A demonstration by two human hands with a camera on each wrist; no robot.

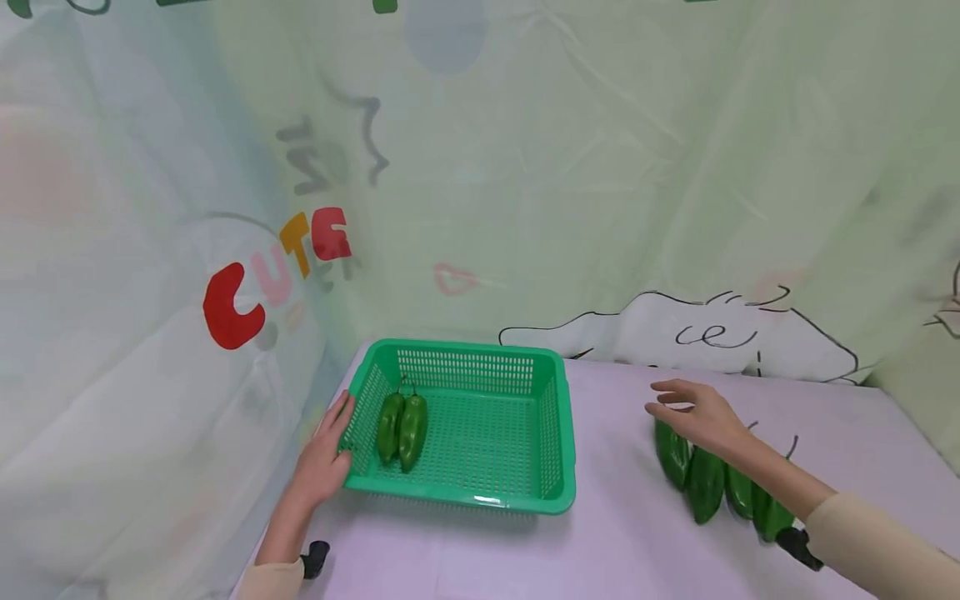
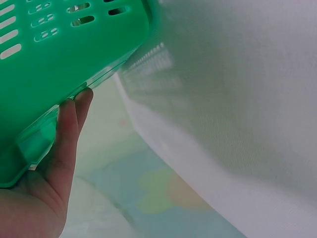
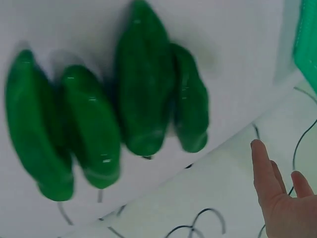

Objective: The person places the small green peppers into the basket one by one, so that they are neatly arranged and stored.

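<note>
My left hand (image 1: 318, 467) lies along the left rim of a green plastic basket (image 1: 480, 492), its fingers fairly straight against the edge and thumb spread toward the front corner. The left wrist view shows those fingertips touching the outer rim; the thumb is hidden there. Two green peppers (image 1: 412, 429) lie side by side in the basket's left part. My right hand (image 1: 705, 421) is held over a row of several green peppers (image 1: 707, 487) on the table, fingers loosely extended and holding nothing. In the right wrist view, that hand (image 3: 282, 198) appears apart from the peppers (image 3: 143, 84).
A pale lilac table (image 1: 600, 533) carries the basket at left and the pepper row at right. A printed cloth (image 1: 585, 183) hangs behind and along the left side, close to the basket. Table surface lies between basket and peppers.
</note>
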